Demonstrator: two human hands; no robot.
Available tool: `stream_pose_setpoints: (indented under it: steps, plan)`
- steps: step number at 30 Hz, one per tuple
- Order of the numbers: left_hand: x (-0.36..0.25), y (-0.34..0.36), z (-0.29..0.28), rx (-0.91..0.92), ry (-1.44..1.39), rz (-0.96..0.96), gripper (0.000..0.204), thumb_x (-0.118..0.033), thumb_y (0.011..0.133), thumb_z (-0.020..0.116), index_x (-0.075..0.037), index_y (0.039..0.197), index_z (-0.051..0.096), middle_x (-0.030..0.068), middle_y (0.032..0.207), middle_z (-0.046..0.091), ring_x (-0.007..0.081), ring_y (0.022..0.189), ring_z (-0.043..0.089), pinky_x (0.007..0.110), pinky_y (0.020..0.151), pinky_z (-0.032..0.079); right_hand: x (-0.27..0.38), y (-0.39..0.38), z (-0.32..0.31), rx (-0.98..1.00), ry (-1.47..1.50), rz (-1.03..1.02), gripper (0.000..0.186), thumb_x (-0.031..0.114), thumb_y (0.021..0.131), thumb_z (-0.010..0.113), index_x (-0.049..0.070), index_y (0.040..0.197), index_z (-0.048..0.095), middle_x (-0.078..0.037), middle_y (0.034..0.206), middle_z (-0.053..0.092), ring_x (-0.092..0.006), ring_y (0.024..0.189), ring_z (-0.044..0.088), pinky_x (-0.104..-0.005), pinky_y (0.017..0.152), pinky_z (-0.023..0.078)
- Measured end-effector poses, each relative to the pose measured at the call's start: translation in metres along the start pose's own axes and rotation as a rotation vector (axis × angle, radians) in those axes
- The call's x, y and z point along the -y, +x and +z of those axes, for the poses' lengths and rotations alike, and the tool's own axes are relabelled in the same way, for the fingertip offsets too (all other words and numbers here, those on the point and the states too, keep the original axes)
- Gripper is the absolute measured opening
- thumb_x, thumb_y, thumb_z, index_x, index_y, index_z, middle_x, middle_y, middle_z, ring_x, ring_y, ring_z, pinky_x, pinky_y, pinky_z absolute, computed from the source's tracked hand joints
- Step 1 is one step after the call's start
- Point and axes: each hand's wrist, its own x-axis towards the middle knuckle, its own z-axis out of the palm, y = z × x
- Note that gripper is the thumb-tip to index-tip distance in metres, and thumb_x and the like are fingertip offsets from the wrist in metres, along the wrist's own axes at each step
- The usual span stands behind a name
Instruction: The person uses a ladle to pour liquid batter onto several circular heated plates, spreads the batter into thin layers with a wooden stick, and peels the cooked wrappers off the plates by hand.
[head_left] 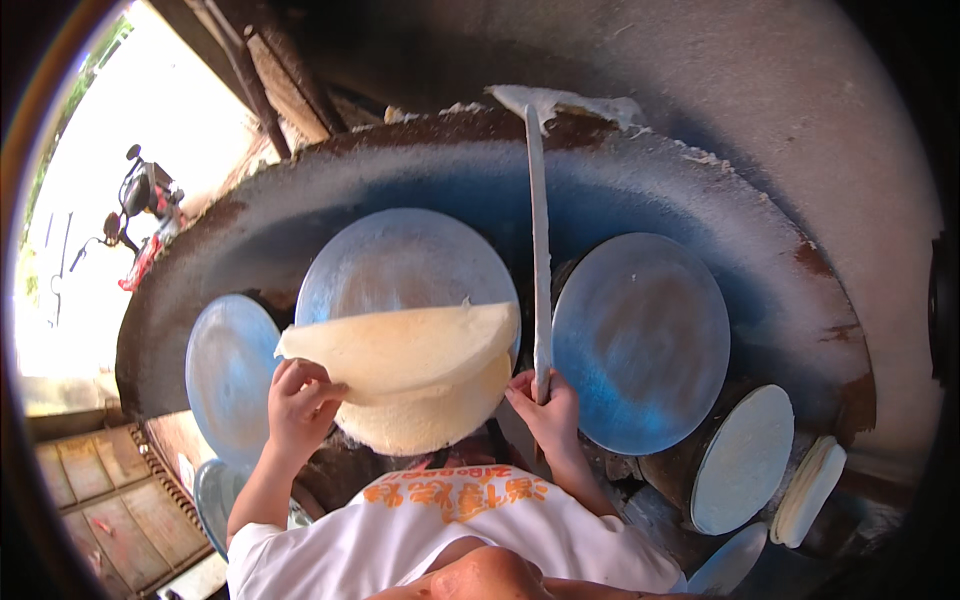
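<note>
My left hand [298,400] pinches the left edge of a thin pale flatbread sheet [405,335], folded or bent over, above the front half of a round griddle [400,250] in the middle. Beneath the sheet shows more of the pale, rough-surfaced bread [430,405]. My right hand [545,405] grips a long, narrow, whitened stick [538,230], held upright between the middle griddle and the right griddle [640,340]. The stick's upper end reaches the far rim, by a crumpled whitish piece [565,105].
A curved rusty metal rim [800,260] surrounds the griddles. Another griddle [230,370] stands at left. Pale dough rounds [742,458] sit at lower right, with a small stack [810,485] beside them. A scooter [145,200] stands outside at upper left.
</note>
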Motion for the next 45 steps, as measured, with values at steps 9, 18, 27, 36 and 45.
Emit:
stream_pose_setpoints:
  steps: [9, 18, 27, 36, 45]
  plan:
    - [0.078, 0.093, 0.014, -0.254, 0.162, 0.052, 0.014, -0.005, 0.074, 0.07, -0.004, 0.083, 0.06, 0.0094, 0.091, 0.06, 0.0304, 0.093, 0.056, 0.039, 0.083, 0.044, -0.007, 0.016, -0.021, -0.09, -0.187, -0.066, 0.026, 0.018, 0.074, 0.076, 0.002, 0.077, 0.056, -0.01, 0.062, 0.057, -0.0244, 0.056, 0.056, -0.0354, 0.057, 0.046]
    - [-0.007, -0.061, 0.082, 0.255, -0.104, 0.235, 0.047, -0.021, 0.07, 0.076, -0.014, 0.113, 0.06, 0.0085, 0.104, 0.058, 0.0269, 0.102, 0.053, 0.041, 0.09, 0.041, -0.037, -0.075, -0.08, -0.277, -0.416, -0.042, 0.029, 0.016, 0.074, 0.076, -0.002, 0.082, 0.055, -0.01, 0.066, 0.058, -0.0228, 0.059, 0.051, -0.0349, 0.059, 0.044]
    - [-0.025, -0.018, 0.022, -0.212, 0.042, 0.368, 0.014, -0.011, 0.072, 0.07, -0.014, 0.085, 0.071, -0.0007, 0.084, 0.065, 0.0192, 0.075, 0.059, 0.033, 0.067, 0.049, -0.076, -0.198, -0.103, -0.4, -0.59, -0.15, 0.045, 0.019, 0.075, 0.075, 0.004, 0.116, 0.061, -0.019, 0.104, 0.066, -0.0321, 0.093, 0.065, -0.0371, 0.079, 0.051]
    - [-0.035, -0.103, 0.114, -0.198, 0.149, 0.25, 0.025, -0.023, 0.071, 0.071, -0.016, 0.095, 0.069, 0.0011, 0.092, 0.059, 0.023, 0.088, 0.056, 0.036, 0.074, 0.047, -0.092, -0.242, -0.112, -0.322, -0.918, -0.264, 0.044, 0.027, 0.071, 0.076, 0.013, 0.112, 0.066, -0.015, 0.085, 0.067, -0.0348, 0.071, 0.064, -0.0424, 0.064, 0.051]
    - [-0.021, -0.085, 0.117, -0.069, 0.224, 0.4, 0.01, -0.014, 0.074, 0.066, -0.011, 0.082, 0.064, 0.0007, 0.084, 0.059, 0.0204, 0.08, 0.057, 0.034, 0.071, 0.048, -0.097, -0.261, -0.124, -0.337, -0.601, -0.156, 0.039, 0.02, 0.075, 0.075, 0.004, 0.109, 0.065, -0.018, 0.098, 0.067, -0.0332, 0.09, 0.066, -0.0379, 0.077, 0.052]
